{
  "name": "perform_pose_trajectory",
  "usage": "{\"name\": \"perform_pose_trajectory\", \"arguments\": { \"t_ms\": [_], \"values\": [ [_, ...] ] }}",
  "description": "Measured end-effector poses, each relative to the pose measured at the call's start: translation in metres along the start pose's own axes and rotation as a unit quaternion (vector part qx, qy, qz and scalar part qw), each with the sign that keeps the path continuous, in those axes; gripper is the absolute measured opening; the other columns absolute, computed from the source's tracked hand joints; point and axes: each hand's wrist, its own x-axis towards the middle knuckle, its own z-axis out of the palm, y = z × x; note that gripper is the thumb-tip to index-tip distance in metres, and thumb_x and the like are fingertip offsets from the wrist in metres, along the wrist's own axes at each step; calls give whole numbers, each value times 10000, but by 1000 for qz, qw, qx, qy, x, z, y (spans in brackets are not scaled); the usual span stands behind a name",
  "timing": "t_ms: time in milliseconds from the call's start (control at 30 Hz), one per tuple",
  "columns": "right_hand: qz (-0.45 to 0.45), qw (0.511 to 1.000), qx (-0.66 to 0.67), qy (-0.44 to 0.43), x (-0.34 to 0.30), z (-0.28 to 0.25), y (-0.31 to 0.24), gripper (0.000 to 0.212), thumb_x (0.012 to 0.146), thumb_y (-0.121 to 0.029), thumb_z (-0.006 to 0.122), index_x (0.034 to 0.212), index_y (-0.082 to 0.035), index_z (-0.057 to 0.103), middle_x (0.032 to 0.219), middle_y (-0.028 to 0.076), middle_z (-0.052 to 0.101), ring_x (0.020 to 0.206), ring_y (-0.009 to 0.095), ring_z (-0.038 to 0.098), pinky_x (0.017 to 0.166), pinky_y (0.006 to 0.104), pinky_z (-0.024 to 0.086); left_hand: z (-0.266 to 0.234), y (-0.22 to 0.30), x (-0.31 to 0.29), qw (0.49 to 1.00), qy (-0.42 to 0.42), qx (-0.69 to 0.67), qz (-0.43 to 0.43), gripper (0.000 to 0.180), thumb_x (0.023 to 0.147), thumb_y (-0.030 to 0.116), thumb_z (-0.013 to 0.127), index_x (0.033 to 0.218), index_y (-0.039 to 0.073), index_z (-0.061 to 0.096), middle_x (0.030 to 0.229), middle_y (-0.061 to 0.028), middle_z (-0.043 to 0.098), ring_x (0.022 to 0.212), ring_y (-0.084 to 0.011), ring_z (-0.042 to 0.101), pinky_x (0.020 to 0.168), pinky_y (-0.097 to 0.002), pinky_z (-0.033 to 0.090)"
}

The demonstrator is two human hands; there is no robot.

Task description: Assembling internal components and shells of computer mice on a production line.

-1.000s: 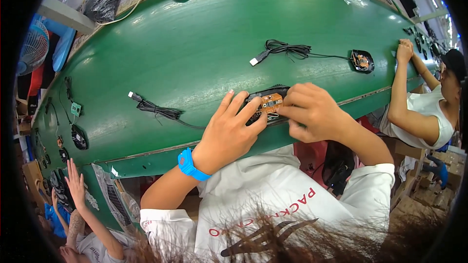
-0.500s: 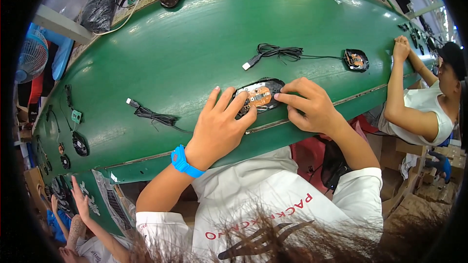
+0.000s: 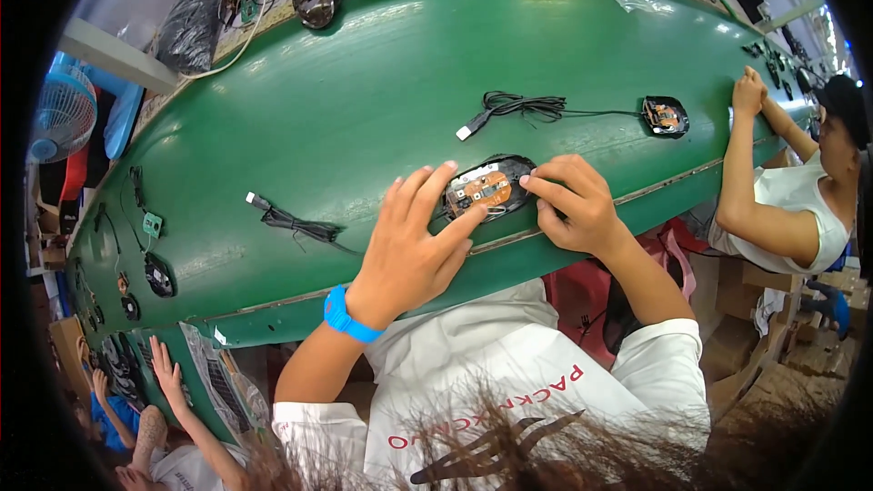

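A black computer mouse (image 3: pixel 491 189) without its top cover lies near the front edge of the green bench, its orange-brown circuit board exposed. My left hand (image 3: pixel 409 241) spans its left end, fingers along the far side and thumb on the near side, holding it. At the right end, my right hand (image 3: pixel 577 206) has its fingertips drawn together against the black shell. Whatever is between those fingertips is too small or hidden to make out. A bundled black cable (image 3: pixel 305 225) with a white-tipped plug lies left of my left hand and runs toward it.
Another opened mouse (image 3: pixel 665 116) with its coiled cable (image 3: pixel 523 107) lies farther right on the green bench (image 3: pixel 300 118). More mouse parts (image 3: pixel 158 275) lie at the left. A co-worker (image 3: pixel 782 182) sits at the right, and another person's raised hand (image 3: pixel 167 371) shows lower left.
My left fingers have drawn back from over the circuit board to the mouse's left end, uncovering more of it. My right fingertips stay at the right end. The whole view has shifted slightly.
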Motion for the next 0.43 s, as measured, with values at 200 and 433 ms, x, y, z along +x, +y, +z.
{"name": "perform_pose_trajectory", "arguments": {
  "t_ms": [200, 433],
  "values": [
    [-10, 1000, -25, -1, -8, -41, 9, 426, 663, 53, 660, 1072, -35, 736, 987, 128, 678, 856, 325, 669, 748, 417, 566, -39, 27, -30, 993, 49, -9, -104, 458, 803, 56, 720, 1259, 55, 671, 1430, -244, 533, 1317, -478, 492, 1110, -555, 398],
    [62, 985, -158, 33, 5, -136, 54, 421, 712, 28, 654, 1113, -69, 736, 1067, 132, 676, 942, 324, 669, 856, 434, 568, -21, -51, -152, 960, 180, -5, -214, 330, 885, 83, 634, 1209, 21, 663, 1384, -231, 581, 1300, -455, 526, 1108, -596, 406]
  ]
}}
